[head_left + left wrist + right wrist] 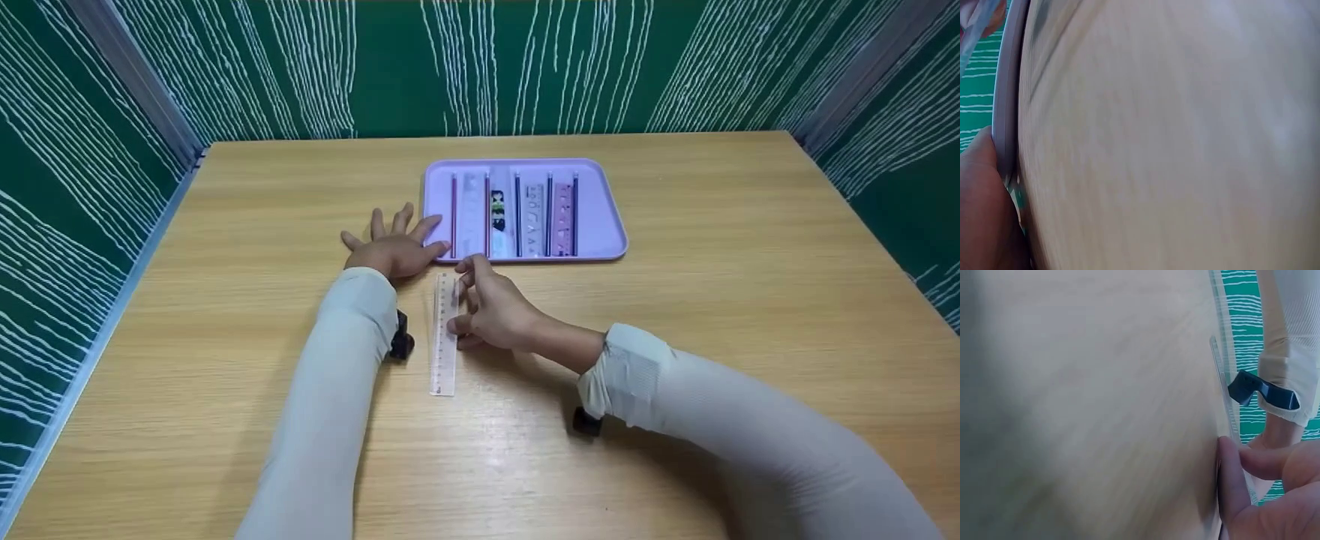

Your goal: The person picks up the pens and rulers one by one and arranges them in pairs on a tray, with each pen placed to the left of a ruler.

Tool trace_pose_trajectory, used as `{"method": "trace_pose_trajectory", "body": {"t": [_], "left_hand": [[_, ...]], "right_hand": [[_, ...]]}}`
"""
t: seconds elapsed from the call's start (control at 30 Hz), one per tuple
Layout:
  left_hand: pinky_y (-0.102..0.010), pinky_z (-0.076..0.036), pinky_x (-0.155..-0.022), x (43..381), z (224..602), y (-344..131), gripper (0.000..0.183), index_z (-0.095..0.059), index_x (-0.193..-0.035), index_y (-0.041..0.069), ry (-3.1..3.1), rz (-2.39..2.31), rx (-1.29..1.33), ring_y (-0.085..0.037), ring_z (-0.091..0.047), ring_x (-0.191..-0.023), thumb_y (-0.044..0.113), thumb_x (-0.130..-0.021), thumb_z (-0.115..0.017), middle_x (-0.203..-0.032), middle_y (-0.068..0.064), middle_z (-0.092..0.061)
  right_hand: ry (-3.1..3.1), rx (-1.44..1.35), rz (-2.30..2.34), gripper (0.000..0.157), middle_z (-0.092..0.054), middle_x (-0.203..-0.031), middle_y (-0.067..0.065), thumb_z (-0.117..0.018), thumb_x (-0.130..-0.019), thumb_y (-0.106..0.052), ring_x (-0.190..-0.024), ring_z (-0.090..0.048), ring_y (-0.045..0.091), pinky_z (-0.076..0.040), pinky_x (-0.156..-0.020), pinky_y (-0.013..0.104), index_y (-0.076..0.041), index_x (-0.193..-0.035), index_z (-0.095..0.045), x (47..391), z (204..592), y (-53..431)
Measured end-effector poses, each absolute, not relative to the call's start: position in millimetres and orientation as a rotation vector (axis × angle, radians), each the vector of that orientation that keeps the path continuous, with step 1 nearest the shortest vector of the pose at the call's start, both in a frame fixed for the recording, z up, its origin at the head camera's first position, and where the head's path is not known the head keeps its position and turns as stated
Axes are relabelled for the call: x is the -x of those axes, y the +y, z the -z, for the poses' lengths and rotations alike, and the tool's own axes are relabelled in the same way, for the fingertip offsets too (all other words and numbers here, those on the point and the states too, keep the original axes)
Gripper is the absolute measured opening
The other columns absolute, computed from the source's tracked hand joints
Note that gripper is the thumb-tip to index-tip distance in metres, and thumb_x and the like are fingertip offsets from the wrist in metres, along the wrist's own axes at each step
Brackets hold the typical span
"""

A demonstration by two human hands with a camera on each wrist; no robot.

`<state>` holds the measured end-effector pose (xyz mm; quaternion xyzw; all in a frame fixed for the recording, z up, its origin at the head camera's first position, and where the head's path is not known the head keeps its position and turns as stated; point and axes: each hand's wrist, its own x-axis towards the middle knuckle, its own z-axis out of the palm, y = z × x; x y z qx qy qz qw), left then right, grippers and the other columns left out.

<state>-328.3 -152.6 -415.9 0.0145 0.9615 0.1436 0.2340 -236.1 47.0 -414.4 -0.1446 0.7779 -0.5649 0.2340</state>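
A clear ruler (444,352) lies lengthwise in front of the purple tray (602,225), its scale along one side. My right hand (499,306) holds it at its right edge, thumb and fingers curled; the right wrist view shows the thumb and a finger (1232,478) pinching it close over the table. Spread wide, my left hand (397,246) rests at the tray's near left corner, thumb on the rim. From the left wrist, the tray's side (1008,90) appears edge-on against that hand.
Inside the tray, several pencils (517,214) stand in a row with rulers between them, including a pink ruler (562,219) and a clear stencil ruler (533,217). Green walls (390,67) with white streaks border the wooden table (712,300). Each wrist wears a black camera (401,337).
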Motion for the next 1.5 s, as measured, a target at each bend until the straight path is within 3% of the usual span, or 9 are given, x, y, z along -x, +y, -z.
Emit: {"method": "trace_pose_trajectory", "body": {"t": [0.17,0.47,0.7,0.83,1.07,1.3,1.5], "left_hand": [[-0.085,0.019,-0.105,328,416,-153,0.071,-0.005,-0.159,0.055,2.634,-0.42,-0.023,-0.041,0.028,-0.154,0.076,-0.097,-0.031,-0.173,0.003,0.015],[-0.085,0.024,-0.101,335,422,-153,0.072,0.001,-0.156,0.061,2.622,-0.386,0.006,-0.039,0.031,-0.153,0.082,-0.094,-0.028,-0.171,0.009,0.02],[-0.084,0.024,-0.101,332,419,-153,0.072,0.001,-0.156,0.06,2.618,-0.402,-0.016,-0.038,0.031,-0.153,0.081,-0.094,-0.028,-0.172,0.009,0.02],[-0.084,0.023,-0.103,330,418,-153,0.072,-0.001,-0.158,0.058,2.62,-0.419,-0.018,-0.039,0.03,-0.153,0.079,-0.095,-0.029,-0.172,0.007,0.018],[-0.084,0.019,-0.106,326,413,-152,0.071,-0.003,-0.159,0.055,2.629,-0.411,-0.042,-0.041,0.029,-0.154,0.076,-0.097,-0.029,-0.173,0.005,0.017],[-0.084,0.023,-0.103,334,420,-152,0.072,0.001,-0.157,0.059,2.612,-0.388,0.003,-0.038,0.031,-0.153,0.079,-0.095,-0.029,-0.172,0.008,0.02],[-0.084,0.023,-0.101,337,424,-152,0.072,0.002,-0.155,0.061,2.614,-0.373,0.02,-0.038,0.031,-0.153,0.081,-0.094,-0.028,-0.171,0.01,0.021]], "right_hand": [[2.038,0.343,1.648,0.076,-0.045,-0.13,0.01,-0.067,-0.086,0.017,-0.086,-0.07,0.029,-0.065,-0.071,0.044,-0.013,-0.147,-0.032,234,415,57],[1.976,0.324,1.683,0.072,-0.047,-0.13,0.013,-0.059,-0.096,0.009,-0.081,-0.068,0.029,-0.064,-0.071,0.051,-0.015,-0.156,-0.026,239,414,90],[2.079,0.347,1.664,0.071,-0.045,-0.139,0.015,-0.055,-0.1,0.001,-0.076,-0.066,0.025,-0.064,-0.065,0.047,-0.017,-0.16,-0.022,253,407,127],[2.173,0.352,1.631,0.071,-0.042,-0.143,0.017,-0.051,-0.101,0.001,-0.088,-0.066,0.03,-0.064,-0.071,0.049,-0.019,-0.162,-0.02,269,401,152],[2.406,0.314,1.536,0.071,-0.041,-0.146,0.018,-0.049,-0.103,0.0,-0.113,-0.06,0.028,-0.062,-0.085,0.035,-0.02,-0.164,-0.019,311,389,194],[2.479,0.134,1.437,0.067,-0.034,-0.154,0.01,-0.045,-0.108,-0.008,-0.115,-0.057,0.027,-0.062,-0.083,0.036,-0.028,-0.165,-0.017,350,382,217],[2.562,0.05,1.366,0.064,-0.036,-0.151,0.01,-0.045,-0.108,-0.009,-0.113,-0.056,0.026,-0.061,-0.083,0.033,-0.025,-0.165,-0.019,374,386,222]]}}
